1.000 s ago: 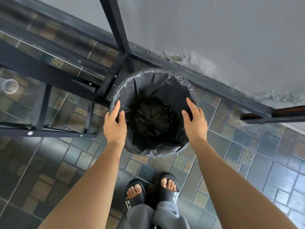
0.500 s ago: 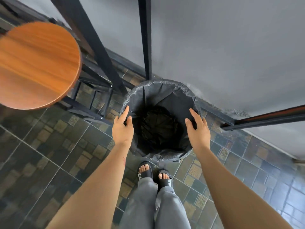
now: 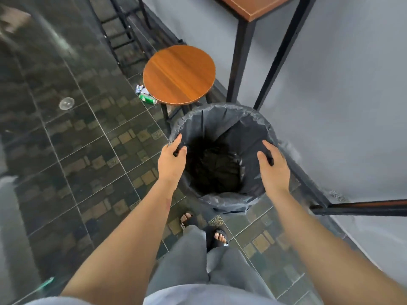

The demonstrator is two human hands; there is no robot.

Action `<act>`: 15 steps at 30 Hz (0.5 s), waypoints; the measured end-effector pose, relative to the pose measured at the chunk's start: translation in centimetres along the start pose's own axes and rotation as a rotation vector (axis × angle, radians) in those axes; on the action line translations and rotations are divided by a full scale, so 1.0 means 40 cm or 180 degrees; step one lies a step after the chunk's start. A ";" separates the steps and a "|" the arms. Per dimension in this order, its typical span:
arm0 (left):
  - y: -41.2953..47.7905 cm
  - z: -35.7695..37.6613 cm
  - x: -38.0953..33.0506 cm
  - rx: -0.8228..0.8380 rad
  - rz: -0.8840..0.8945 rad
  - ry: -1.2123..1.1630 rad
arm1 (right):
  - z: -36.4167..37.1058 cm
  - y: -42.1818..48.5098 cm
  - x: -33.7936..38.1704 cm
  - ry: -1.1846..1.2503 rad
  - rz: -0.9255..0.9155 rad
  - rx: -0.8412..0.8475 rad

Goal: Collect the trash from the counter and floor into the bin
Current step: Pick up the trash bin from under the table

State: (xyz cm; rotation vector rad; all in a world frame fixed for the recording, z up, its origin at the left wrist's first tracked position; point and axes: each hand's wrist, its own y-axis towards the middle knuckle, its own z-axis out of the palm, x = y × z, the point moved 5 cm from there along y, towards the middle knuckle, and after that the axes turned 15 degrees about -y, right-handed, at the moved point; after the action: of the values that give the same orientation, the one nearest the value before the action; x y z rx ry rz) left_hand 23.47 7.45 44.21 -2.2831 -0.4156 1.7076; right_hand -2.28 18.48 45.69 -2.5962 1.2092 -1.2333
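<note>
A round bin (image 3: 222,119) lined with a black plastic bag stands on the tiled floor by the grey wall. My left hand (image 3: 170,160) grips its left rim, thumb inside the liner. My right hand (image 3: 274,167) grips the right rim the same way. The inside of the bin looks dark, with only crumpled liner visible. On the floor beyond lie a green can (image 3: 148,99), a crumpled white and blue wrapper (image 3: 141,89) and a clear plastic lid (image 3: 66,103).
A round wooden stool (image 3: 178,73) stands just behind the bin. A wooden counter (image 3: 253,6) on black metal legs runs along the wall at the upper right. A black bar (image 3: 361,209) juts out at the right. My sandalled feet (image 3: 204,227) are below the bin.
The view has swung left and up, so the stool now sits behind the bin and floor trash has come into sight. Both hands have stayed on the bin's rim.
</note>
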 end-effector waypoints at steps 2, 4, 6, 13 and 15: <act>-0.014 -0.078 0.000 -0.0110 -0.0027 -0.0218 | 0.021 -0.021 0.059 0.0024 -0.0171 0.0075; -0.022 -0.164 -0.002 -0.0248 0.0021 -0.0366 | 0.055 -0.045 0.121 -0.0005 -0.0371 0.0190; -0.025 -0.252 -0.006 -0.0403 0.0103 -0.0482 | 0.102 -0.069 0.186 -0.0001 -0.0587 0.0349; 0.065 -0.562 -0.002 -0.0961 0.0183 -0.0618 | 0.334 -0.104 0.454 0.0010 -0.1150 0.0783; 0.126 -0.647 -0.010 -0.0991 0.0210 -0.0677 | 0.409 -0.102 0.543 0.0036 -0.1239 0.0809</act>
State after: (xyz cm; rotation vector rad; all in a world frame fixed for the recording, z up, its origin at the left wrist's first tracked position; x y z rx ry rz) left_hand 48.59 1.70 49.79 -2.3489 -0.7017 2.0544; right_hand 19.63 2.39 49.89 -2.7039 0.5124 -1.3518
